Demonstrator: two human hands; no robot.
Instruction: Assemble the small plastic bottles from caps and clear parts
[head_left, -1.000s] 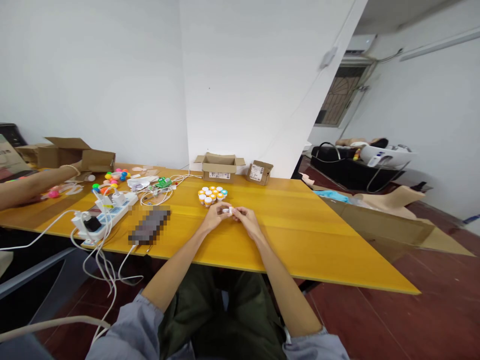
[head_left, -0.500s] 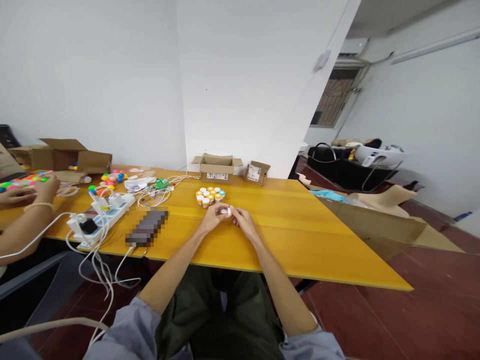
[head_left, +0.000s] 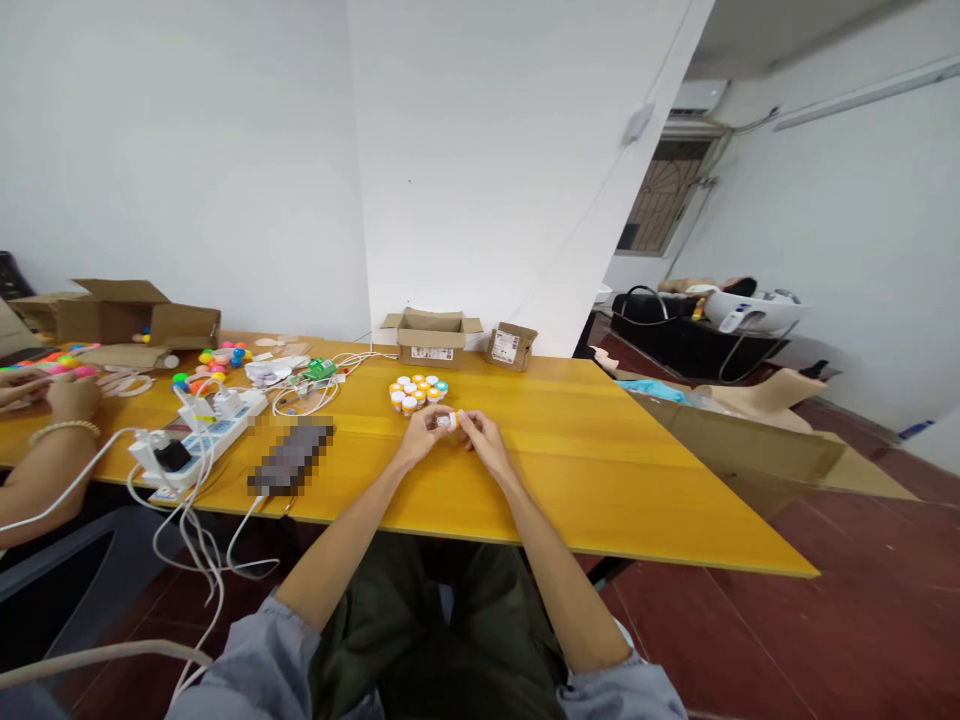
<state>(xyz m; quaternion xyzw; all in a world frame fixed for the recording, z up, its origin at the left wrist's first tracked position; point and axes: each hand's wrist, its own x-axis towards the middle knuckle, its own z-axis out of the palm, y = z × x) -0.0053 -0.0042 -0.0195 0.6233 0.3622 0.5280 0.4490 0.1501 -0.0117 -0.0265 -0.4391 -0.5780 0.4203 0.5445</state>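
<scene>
My left hand (head_left: 421,432) and my right hand (head_left: 478,437) meet over the yellow table (head_left: 600,470), both pinching one small white bottle (head_left: 447,421) held sideways between the fingertips. Just beyond my hands stands a tight cluster of small bottles (head_left: 416,390) with orange, white and one teal cap. The bottle's cap end is hidden by my fingers.
A power strip (head_left: 199,435) with white cables, a blurred dark flat object (head_left: 289,456), two small cardboard boxes (head_left: 430,336) and coloured balls (head_left: 217,357) lie on the table. Another person's hand (head_left: 64,400) works at the far left. Cardboard sheets (head_left: 750,440) lie to the right.
My hands stay together on the small bottle with only slight finger shifts. The other person's arm at the left pulled back and its hand moved toward the coloured pieces. The view drifted slightly.
</scene>
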